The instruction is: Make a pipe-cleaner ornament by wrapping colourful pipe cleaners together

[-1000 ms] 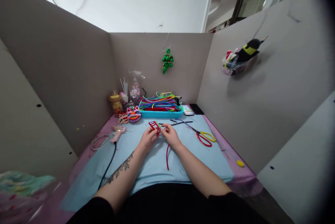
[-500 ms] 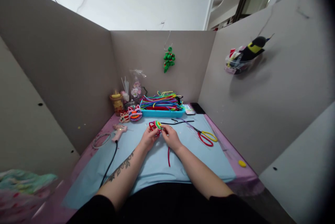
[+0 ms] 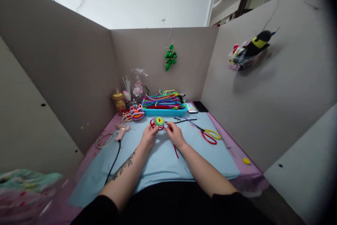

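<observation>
Above the blue cloth, my left hand (image 3: 149, 136) is closed on a small pipe-cleaner craft (image 3: 159, 121). Its round face has green, yellow and red rings, and dark red loops stick out at the left and below. My right hand (image 3: 174, 134) pinches a dark red pipe cleaner (image 3: 176, 151) at the craft's right side; its free end hangs below the hand. Fingers hide where strand and craft meet. Behind my hands, black pipe cleaners (image 3: 185, 120) lie on the cloth.
A blue tray (image 3: 165, 112) full of coloured pipe cleaners stands at the back. Finished animal-face crafts (image 3: 137, 112) sit to its left. A pink glue gun (image 3: 122, 132) with its cord lies at left, scissors (image 3: 209, 136) at right. Grey partitions (image 3: 158, 60) enclose the table on three sides.
The craft has turned so that its ringed round face shows more fully. My right hand has drawn slightly away from it, and the red strand's hanging end has swung right.
</observation>
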A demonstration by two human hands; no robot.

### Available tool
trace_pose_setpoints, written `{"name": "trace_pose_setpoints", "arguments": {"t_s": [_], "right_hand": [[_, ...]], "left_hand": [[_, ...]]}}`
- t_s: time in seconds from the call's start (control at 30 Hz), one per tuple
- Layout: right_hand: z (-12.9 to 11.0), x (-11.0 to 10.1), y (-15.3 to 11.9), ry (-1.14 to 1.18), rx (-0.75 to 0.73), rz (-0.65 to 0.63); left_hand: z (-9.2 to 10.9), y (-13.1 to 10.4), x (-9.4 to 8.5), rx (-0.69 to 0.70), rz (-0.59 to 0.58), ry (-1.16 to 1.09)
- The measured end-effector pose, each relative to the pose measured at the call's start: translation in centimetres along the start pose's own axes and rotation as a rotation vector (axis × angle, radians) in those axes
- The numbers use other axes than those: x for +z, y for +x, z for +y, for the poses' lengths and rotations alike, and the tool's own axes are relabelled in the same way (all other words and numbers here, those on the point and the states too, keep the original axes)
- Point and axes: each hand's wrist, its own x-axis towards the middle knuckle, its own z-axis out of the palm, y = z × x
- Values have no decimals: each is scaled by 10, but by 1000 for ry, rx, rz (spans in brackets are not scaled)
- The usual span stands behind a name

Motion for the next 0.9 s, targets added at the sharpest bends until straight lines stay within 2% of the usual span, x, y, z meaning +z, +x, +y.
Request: {"name": "trace_pose_setpoints", "arguments": {"t_s": [0.17, 0.4, 0.47, 0.6, 0.67, 0.77, 0.9], "right_hand": [[2, -6, 3, 14, 32, -12], [-6, -11, 3, 143, 186, -143], [-6, -12, 3, 86, 127, -169], [-4, -15, 4, -167, -131, -214], [-5, -15, 4, -246, -174, -175], [-11, -12, 1, -249, -59, -23], [-20, -4, -3, 45, 129, 75]], "left_hand": [[3, 5, -6, -19, 154, -52], [8, 15, -18, -33, 312, -154], [11, 18, -23, -14, 346, -182], [14, 21, -28, 20, 373, -184], [15, 20, -26, 28, 369, -163], [14, 18, -19, 33, 351, -125], [8, 15, -10, 14, 317, -89]]}}
